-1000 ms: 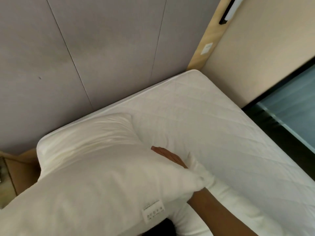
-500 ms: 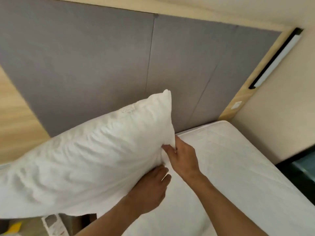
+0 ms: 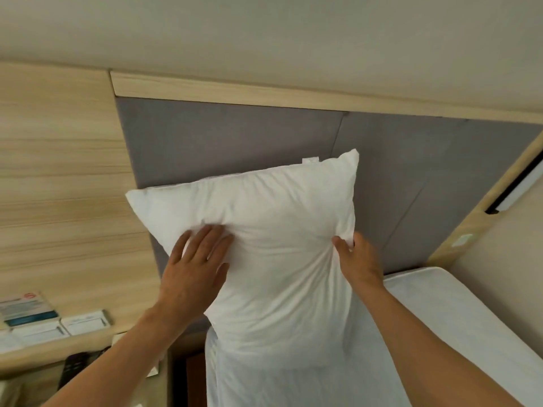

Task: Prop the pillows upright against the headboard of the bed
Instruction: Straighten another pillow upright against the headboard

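Note:
A white pillow (image 3: 276,245) stands upright against the grey padded headboard (image 3: 223,142), tilted slightly, its lower edge on the bed. My left hand (image 3: 197,265) lies flat on the pillow's left front, fingers spread. My right hand (image 3: 357,259) pinches the pillow's right edge at mid height. A second white pillow (image 3: 264,386) lies flat on the mattress (image 3: 458,324) below the upright one, partly hidden by it.
A wooden wall panel (image 3: 58,186) is left of the headboard. Below it a bedside shelf (image 3: 44,351) carries cards and leaflets (image 3: 85,321), with a dark remote (image 3: 73,368) lower down. A wall light strip (image 3: 517,189) is at the right.
The pillow went from lying on the bed to lifted, then set upright against the headboard. My left hand moved from under it to flat on its front. The view tilted up.

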